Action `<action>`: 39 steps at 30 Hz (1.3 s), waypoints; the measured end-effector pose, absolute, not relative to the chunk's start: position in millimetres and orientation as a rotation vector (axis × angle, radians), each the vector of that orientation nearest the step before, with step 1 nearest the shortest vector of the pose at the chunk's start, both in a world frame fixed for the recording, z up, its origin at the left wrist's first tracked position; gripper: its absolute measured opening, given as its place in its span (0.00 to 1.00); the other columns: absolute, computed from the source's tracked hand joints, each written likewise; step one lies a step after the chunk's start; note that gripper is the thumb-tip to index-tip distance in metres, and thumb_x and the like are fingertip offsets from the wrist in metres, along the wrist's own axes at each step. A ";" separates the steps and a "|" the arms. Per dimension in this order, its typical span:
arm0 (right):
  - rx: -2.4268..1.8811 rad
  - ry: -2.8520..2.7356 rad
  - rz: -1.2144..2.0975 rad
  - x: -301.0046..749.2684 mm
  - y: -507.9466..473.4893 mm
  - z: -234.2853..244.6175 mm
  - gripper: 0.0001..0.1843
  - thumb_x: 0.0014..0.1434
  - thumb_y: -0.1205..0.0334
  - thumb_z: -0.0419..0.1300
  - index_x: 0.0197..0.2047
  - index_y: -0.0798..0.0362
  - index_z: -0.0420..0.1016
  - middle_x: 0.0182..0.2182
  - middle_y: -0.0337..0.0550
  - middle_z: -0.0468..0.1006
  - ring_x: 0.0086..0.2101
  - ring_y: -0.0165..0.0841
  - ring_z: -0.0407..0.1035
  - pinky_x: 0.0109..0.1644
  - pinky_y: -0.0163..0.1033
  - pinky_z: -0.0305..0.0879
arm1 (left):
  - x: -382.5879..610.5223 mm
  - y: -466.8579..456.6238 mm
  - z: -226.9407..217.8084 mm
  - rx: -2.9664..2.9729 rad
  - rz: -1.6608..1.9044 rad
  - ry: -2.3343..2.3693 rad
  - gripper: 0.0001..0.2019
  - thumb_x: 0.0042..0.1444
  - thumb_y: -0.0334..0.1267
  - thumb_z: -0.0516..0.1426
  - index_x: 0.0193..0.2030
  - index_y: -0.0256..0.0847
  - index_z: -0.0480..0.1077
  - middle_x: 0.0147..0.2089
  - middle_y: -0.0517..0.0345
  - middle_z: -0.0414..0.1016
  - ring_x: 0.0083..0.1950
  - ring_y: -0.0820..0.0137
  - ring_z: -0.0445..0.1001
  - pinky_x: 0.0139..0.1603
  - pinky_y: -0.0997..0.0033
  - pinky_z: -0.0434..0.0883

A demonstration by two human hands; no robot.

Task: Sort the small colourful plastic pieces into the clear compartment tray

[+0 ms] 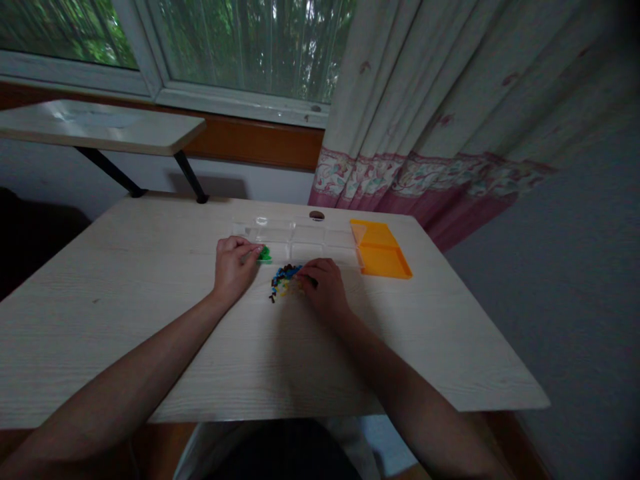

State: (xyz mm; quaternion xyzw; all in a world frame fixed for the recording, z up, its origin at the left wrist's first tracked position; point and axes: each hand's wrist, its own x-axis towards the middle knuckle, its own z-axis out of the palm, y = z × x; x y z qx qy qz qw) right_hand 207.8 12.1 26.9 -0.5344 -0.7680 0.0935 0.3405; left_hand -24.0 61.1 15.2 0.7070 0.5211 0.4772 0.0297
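Observation:
A small heap of tiny coloured pieces (284, 279), blue, black and yellow, lies in the middle of the pale wooden table (150, 320). My right hand (324, 285) rests at the heap's right edge with its fingers curled and pinched on the pieces. My left hand (233, 265) sits to the left of the heap, fingers closed, with a few green pieces (265, 254) at its fingertips. Just beyond both hands lies a clear plastic box with compartments (295, 237).
An orange lid (380, 250) lies open at the right end of the clear box. A second small table (100, 127) stands at the back left under a window. A curtain (450, 120) hangs at the back right.

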 end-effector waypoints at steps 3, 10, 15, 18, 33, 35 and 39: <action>-1.366 -1.957 0.282 207.7 12.8 28.0 0.05 0.60 0.63 0.63 0.38 0.51 0.82 0.38 0.45 0.79 0.44 0.37 0.67 0.52 0.44 0.61 | -23.8 61.0 15.5 2.194 1.448 1.603 0.09 0.62 0.41 0.58 0.42 0.46 0.79 0.38 0.52 0.71 0.47 0.60 0.67 0.51 0.50 0.65; -1.327 -1.884 0.314 208.1 13.2 29.2 0.04 0.59 0.63 0.64 0.36 0.51 0.82 0.36 0.45 0.78 0.42 0.37 0.68 0.51 0.43 0.65 | -23.4 60.9 14.3 2.221 1.448 1.603 0.11 0.62 0.41 0.56 0.45 0.46 0.79 0.39 0.51 0.71 0.47 0.60 0.67 0.51 0.50 0.66; -1.299 -1.802 0.381 208.5 13.9 29.7 0.06 0.59 0.60 0.63 0.35 0.51 0.81 0.35 0.45 0.78 0.41 0.36 0.69 0.50 0.43 0.66 | -19.7 53.4 22.3 2.299 1.431 1.556 0.12 0.63 0.41 0.55 0.48 0.47 0.78 0.41 0.52 0.71 0.48 0.61 0.66 0.53 0.52 0.65; -1.274 -1.728 0.507 207.0 13.4 30.9 0.09 0.60 0.56 0.63 0.33 0.50 0.81 0.35 0.44 0.77 0.40 0.35 0.71 0.48 0.42 0.68 | -13.5 43.4 28.5 2.441 1.371 1.366 0.12 0.63 0.41 0.56 0.50 0.50 0.77 0.43 0.53 0.72 0.49 0.62 0.67 0.54 0.55 0.64; -0.991 -1.488 1.253 194.4 1.2 42.5 0.15 0.53 0.44 0.66 0.31 0.48 0.80 0.32 0.38 0.77 0.35 0.31 0.71 0.42 0.37 0.68 | -2.3 18.5 32.4 2.580 1.324 1.001 0.13 0.62 0.49 0.56 0.48 0.49 0.77 0.39 0.54 0.77 0.46 0.64 0.72 0.52 0.60 0.68; -0.986 -1.469 1.265 194.3 0.9 41.7 0.15 0.53 0.44 0.66 0.32 0.48 0.80 0.32 0.38 0.77 0.36 0.31 0.71 0.43 0.38 0.68 | -2.9 17.9 33.1 2.568 1.354 0.998 0.12 0.62 0.48 0.57 0.46 0.50 0.77 0.38 0.55 0.77 0.45 0.65 0.72 0.51 0.60 0.68; -0.982 -1.476 1.267 195.5 1.5 39.9 0.14 0.53 0.45 0.66 0.33 0.47 0.81 0.33 0.38 0.78 0.37 0.32 0.71 0.47 0.39 0.68 | -4.1 18.0 34.6 2.580 1.412 0.964 0.09 0.62 0.47 0.58 0.44 0.51 0.78 0.37 0.57 0.79 0.43 0.66 0.73 0.48 0.61 0.70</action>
